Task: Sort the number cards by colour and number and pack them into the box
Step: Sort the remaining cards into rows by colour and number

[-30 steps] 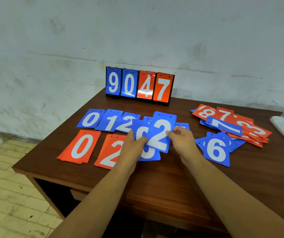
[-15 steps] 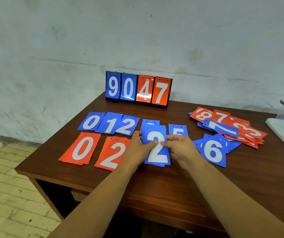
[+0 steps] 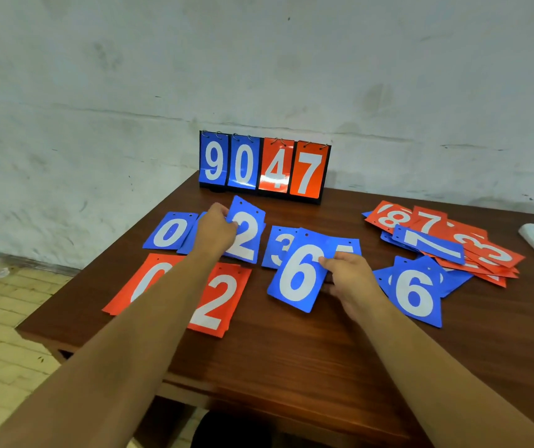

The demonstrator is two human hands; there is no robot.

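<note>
Fingers of left hand (image 3: 215, 228) are pinching blue 2 (image 3: 244, 236) over the blue row, right of blue 0 (image 3: 169, 231). Right hand (image 3: 351, 279) is gripping blue 6 (image 3: 298, 273), tilted, overlapping blue 3 (image 3: 280, 245). Unsorted pile (image 3: 453, 244) is lying far right on table (image 3: 291, 350).

A: What is the left hand (image 3: 215, 229) doing?
B: It is gripping a blue 2 card (image 3: 245, 234) at its left edge, over the blue row toward 11 o'clock on the worktop (image 3: 291, 350).
A: And the right hand (image 3: 353, 279)?
B: It is pinching a blue 6 card (image 3: 298, 273) by its right edge, tilted, overlapping the blue 3 card (image 3: 280, 245).
A: What is lying elsewhere?
B: A loose pile of red and blue cards (image 3: 453, 244) is sitting toward 2 o'clock; a flip scoreboard (image 3: 264, 166) is showing 9047 at 12 o'clock.
</note>
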